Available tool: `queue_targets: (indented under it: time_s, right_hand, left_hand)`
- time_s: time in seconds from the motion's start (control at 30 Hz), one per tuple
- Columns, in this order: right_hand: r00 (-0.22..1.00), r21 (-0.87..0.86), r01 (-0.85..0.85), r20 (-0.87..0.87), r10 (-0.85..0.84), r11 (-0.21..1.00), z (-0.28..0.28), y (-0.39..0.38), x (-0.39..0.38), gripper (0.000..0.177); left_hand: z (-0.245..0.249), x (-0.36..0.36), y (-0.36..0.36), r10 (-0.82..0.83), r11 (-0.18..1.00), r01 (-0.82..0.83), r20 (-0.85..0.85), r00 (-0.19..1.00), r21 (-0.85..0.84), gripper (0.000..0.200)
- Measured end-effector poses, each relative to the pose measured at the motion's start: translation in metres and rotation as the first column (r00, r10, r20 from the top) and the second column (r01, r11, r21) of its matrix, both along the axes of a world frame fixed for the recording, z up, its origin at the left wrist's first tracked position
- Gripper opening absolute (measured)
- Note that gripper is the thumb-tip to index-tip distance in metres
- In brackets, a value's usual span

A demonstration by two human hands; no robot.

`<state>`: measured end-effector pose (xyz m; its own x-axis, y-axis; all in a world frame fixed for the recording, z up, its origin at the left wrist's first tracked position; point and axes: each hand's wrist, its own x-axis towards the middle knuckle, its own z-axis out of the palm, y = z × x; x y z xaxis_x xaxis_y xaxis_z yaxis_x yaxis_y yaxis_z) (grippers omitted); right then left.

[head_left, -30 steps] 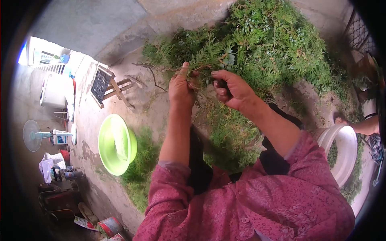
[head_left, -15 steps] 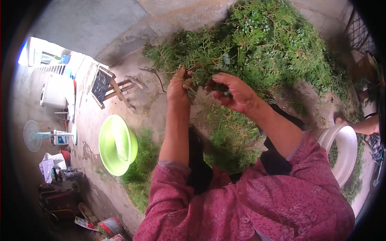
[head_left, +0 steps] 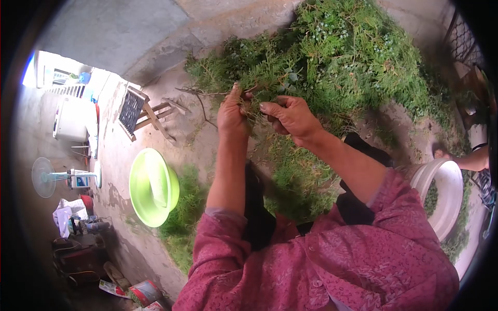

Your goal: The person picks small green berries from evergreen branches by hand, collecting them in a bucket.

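My left hand [head_left: 232, 115] is closed around the stem of a leafy evergreen branch [head_left: 254, 106], thumb pointing up. Close beside it on the right, my right hand [head_left: 294, 120] has thumb and fingers pinched together at the branch's green sprigs. Exactly what lies between those fingertips is partly hidden. Just beyond both hands rises a large heap of evergreen cuttings [head_left: 358, 62] with scale-like foliage and small pale blue-green cones. A bare forked twig [head_left: 199, 98] sticks out left of my left hand.
A lime-green basin [head_left: 136, 189] stands at left beside loose greenery [head_left: 181, 207]. At right is a white bucket [head_left: 451, 199], near another person's arm [head_left: 473, 159]. A low wooden-framed stool [head_left: 148, 111] and a fan [head_left: 44, 177] are farther left. Scattered sprigs [head_left: 301, 176] lie between my legs.
My right hand has moved left, close to my left hand, and its spread fingers have closed at the branch. The forked twig has shifted slightly.
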<state>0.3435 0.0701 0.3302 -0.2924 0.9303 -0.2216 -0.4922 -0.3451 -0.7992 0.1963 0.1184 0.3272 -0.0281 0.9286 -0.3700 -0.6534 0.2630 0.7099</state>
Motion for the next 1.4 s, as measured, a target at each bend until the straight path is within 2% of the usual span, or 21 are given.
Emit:
queue_targets:
  time_s: [0.03, 0.07, 0.1, 0.13, 0.2, 0.23, 0.37, 0.43, 0.5, 0.53, 0.6, 0.67, 0.77, 0.83, 0.97, 1.03, 1.07, 1.13, 1.17, 1.23, 1.4]
  right_hand:
    - [1.0, -0.001, -0.001, 0.0, 0.001, 1.0, 0.002, -0.001, 0.003, 0.019]
    - [0.992, -0.036, -0.126, 0.009, 0.126, 0.991, 0.005, -0.001, 0.007, 0.017]
    - [0.969, -0.073, -0.247, 0.012, 0.248, 0.966, 0.006, -0.002, 0.011, 0.014]
    - [0.969, -0.073, -0.247, 0.012, 0.248, 0.966, 0.006, -0.006, 0.013, 0.014]
    - [0.895, -0.133, -0.391, -0.285, 0.343, 0.911, 0.006, -0.018, 0.015, 0.01]
    - [0.894, -0.132, -0.392, -0.287, 0.343, 0.911, 0.008, -0.018, 0.018, 0.01]
    - [0.902, -0.133, -0.346, -0.319, 0.29, 0.929, 0.018, -0.014, 0.031, 0.011]
    - [0.913, -0.14, -0.313, -0.318, 0.257, 0.939, 0.015, -0.008, 0.034, 0.012]
    - [0.963, -0.209, -0.154, -0.251, 0.1, 0.966, 0.004, -0.001, 0.032, 0.014]
    - [0.963, -0.21, -0.152, -0.249, 0.098, 0.966, 0.003, 0.001, 0.032, 0.014]
    - [0.999, -0.208, -0.037, -0.028, 0.031, 0.978, 0.003, 0.005, 0.027, 0.019]
    - [0.995, -0.157, -0.096, -0.047, 0.089, 0.983, -0.004, 0.007, 0.023, 0.023]
    - [0.986, -0.088, -0.159, -0.069, 0.154, 0.983, -0.003, 0.006, 0.015, 0.03]
    - [0.985, -0.071, -0.163, -0.072, 0.158, 0.984, -0.002, 0.005, 0.011, 0.033]
    - [0.983, 0.049, -0.177, -0.03, 0.179, 0.983, 0.001, 0.006, 0.008, 0.044]
    - [0.982, 0.082, -0.187, -0.023, 0.19, 0.979, 0.0, 0.006, 0.006, 0.047]
    - [0.98, 0.081, -0.193, -0.029, 0.196, 0.978, -0.002, 0.006, 0.005, 0.047]
    - [0.978, 0.079, -0.202, -0.037, 0.206, 0.976, -0.003, 0.006, 0.003, 0.048]
    - [0.976, 0.076, -0.211, -0.035, 0.214, 0.975, -0.002, 0.005, 0.003, 0.046]
    - [0.974, 0.073, -0.22, -0.032, 0.223, 0.973, 0.0, 0.004, 0.003, 0.045]
    - [0.962, 0.063, -0.239, -0.123, 0.245, 0.969, -0.001, 0.004, 0.003, 0.039]
  left_hand:
    - [0.002, 0.0, -0.001, 0.046, 0.999, -0.046, -0.074, 0.996, 0.008, 0.011]
    - [0.001, -0.005, 0.001, 0.047, 0.999, -0.047, -0.074, 0.996, 0.008, 0.011]
    - [0.0, -0.013, 0.004, 0.035, 0.999, -0.035, -0.01, 0.999, 0.031, 0.011]
    - [0.0, -0.019, 0.007, 0.021, 0.998, -0.024, 0.054, 0.998, 0.054, 0.011]
    - [0.006, -0.025, 0.009, 0.089, 0.996, -0.09, 0.092, 0.992, 0.0, 0.012]
    - [0.011, -0.024, 0.009, 0.158, 0.987, -0.152, 0.128, 0.979, -0.056, 0.013]
    - [0.023, -0.026, -0.004, 0.099, 0.995, -0.098, 0.209, 0.973, -0.018, 0.008]
    - [0.011, -0.035, -0.001, -0.049, 0.991, 0.002, 0.347, 0.937, 0.134, 0.008]
    - [0.008, -0.035, -0.005, -0.096, 0.985, 0.041, 0.332, 0.938, 0.167, 0.009]
    - [0.012, -0.031, -0.008, -0.141, 0.977, 0.08, 0.316, 0.938, 0.199, 0.012]
    - [0.02, -0.02, -0.01, -0.087, 0.989, 0.045, 0.306, 0.948, 0.142, 0.01]
    - [0.027, -0.013, -0.012, -0.03, 0.996, 0.005, 0.291, 0.956, 0.086, 0.008]
    - [0.027, -0.015, -0.01, -0.085, 0.996, 0.08, 0.343, 0.935, 0.027, 0.006]
    - [0.018, -0.021, -0.005, -0.23, 0.973, 0.22, 0.268, 0.936, 0.068, 0.021]
    - [0.03, -0.012, -0.014, -0.171, 0.985, 0.166, 0.33, 0.928, 0.043, 0.014]
    - [0.039, -0.005, -0.019, -0.061, 0.995, 0.074, 0.171, 0.983, -0.071, 0.016]
    - [0.035, -0.005, -0.018, -0.058, 0.995, 0.071, 0.171, 0.984, -0.072, 0.016]
    - [0.029, -0.005, -0.014, -0.087, 0.996, 0.087, 0.006, 0.996, -0.019, 0.014]
    - [0.028, -0.008, -0.014, -0.085, 0.996, 0.085, 0.007, 0.996, -0.02, 0.014]
    - [0.031, -0.01, -0.015, -0.121, 0.993, 0.121, 0.147, 0.982, 0.007, 0.012]
    - [0.021, -0.015, -0.012, -0.136, 0.991, 0.135, 0.167, 0.976, 0.019, 0.011]
